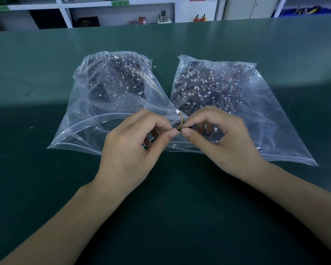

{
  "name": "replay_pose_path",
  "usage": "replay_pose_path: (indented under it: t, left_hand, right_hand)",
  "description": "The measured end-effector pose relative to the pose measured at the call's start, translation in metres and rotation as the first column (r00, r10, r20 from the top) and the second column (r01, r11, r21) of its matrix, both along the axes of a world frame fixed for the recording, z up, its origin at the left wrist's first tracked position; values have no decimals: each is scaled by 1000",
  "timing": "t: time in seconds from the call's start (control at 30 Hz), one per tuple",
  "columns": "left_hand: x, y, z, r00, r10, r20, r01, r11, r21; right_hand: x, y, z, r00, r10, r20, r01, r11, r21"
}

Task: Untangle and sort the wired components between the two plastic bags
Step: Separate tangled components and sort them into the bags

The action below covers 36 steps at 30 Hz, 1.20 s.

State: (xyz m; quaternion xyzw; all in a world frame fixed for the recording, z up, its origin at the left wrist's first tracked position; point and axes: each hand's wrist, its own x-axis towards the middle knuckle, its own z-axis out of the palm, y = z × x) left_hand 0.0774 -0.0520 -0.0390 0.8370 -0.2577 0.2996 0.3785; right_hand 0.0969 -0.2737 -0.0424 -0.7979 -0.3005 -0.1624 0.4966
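Note:
Two clear zip bags lie side by side on the green table, the left bag [88, 119] and the right bag [266, 119]. Each is packed with a dark heap of small wired components with white plugs. Between the bags' near corners I pinch one wired component [180, 122]: short red, orange and yellow wires rise to a white connector, and a small black part sits at the bottom. My left hand [134, 148] and my right hand [224, 138] meet thumb to thumb on it, both closed on its lower end.
The green table [46, 64] stretches far on all sides. White shelving [65, 14] with boxes and small bottles stands behind the table's far edge. A few tiny specks lie on the mat near the bags.

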Motion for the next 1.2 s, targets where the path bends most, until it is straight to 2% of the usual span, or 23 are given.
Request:
replay_pose_path:
  t: [0.5,1.2]
  left_hand:
    - [0,1,0,999,4,-40,-3,1000,13]
    - [-1,1,-1,999,18,-36,-17,999,47]
  right_hand:
    - [1,0,-1,999,-14,51,17,998,-55]
    - [2,-3,-5,1000,2,22,-1,997,-83]
